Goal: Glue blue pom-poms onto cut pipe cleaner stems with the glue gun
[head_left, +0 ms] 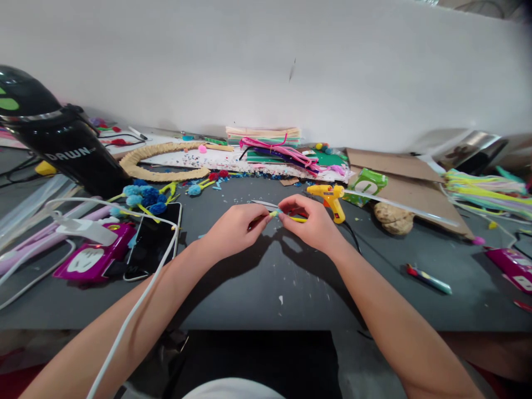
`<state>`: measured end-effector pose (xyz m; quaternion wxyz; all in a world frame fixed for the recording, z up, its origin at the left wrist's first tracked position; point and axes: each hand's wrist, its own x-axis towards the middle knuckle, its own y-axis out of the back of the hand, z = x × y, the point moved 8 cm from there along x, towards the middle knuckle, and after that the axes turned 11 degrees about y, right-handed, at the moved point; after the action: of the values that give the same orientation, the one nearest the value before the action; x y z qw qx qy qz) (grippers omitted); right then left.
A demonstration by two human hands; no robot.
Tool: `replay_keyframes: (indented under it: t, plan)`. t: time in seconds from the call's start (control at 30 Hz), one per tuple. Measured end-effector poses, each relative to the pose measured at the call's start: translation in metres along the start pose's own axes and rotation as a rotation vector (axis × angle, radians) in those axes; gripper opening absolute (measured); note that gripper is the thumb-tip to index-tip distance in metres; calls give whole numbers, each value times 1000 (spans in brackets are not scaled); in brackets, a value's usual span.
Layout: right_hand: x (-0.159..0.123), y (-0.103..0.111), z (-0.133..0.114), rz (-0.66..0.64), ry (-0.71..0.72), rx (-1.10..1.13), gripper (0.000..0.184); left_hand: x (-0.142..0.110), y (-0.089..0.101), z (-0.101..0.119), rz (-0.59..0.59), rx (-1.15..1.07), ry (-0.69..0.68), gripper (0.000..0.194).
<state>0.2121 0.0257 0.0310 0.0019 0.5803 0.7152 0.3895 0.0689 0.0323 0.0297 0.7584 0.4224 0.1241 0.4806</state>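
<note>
My left hand (236, 226) and my right hand (311, 221) meet over the middle of the dark grey table (266, 288). Both pinch a short yellow pipe cleaner (296, 219), and a small blue tuft (277, 211) shows between the fingertips. Something red lies under my right fingers; I cannot make out what it is. A yellow glue gun (330, 198) stands just behind my right hand, with a clear glue stick (399, 206) jutting out to the right. Finished blue pom-pom flowers (143, 198) on yellow stems lie to the left.
A black phone (153, 239) and a magenta power strip (93, 257) lie left, with a white cable (137, 307) crossing my left arm. A woven ring (166, 160), stacked pipe cleaners (274, 148), cardboard (399, 172) and a green tape dispenser (366, 185) sit behind. A black bottle (50, 133) stands far left.
</note>
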Motion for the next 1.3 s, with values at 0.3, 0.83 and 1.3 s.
replay_keyframes:
  t: [0.3,0.83,1.3]
  plan:
    - [2,9,1,34,-13,18,17,0,0,-2,-7,-4,10,26]
    - [-5,8,19,-285,-124,-32,27,6,17,-26,65,-39,161,36]
    - [-3,-4,8,122,-52,155,32,2,10,-15,3,-180,164,34]
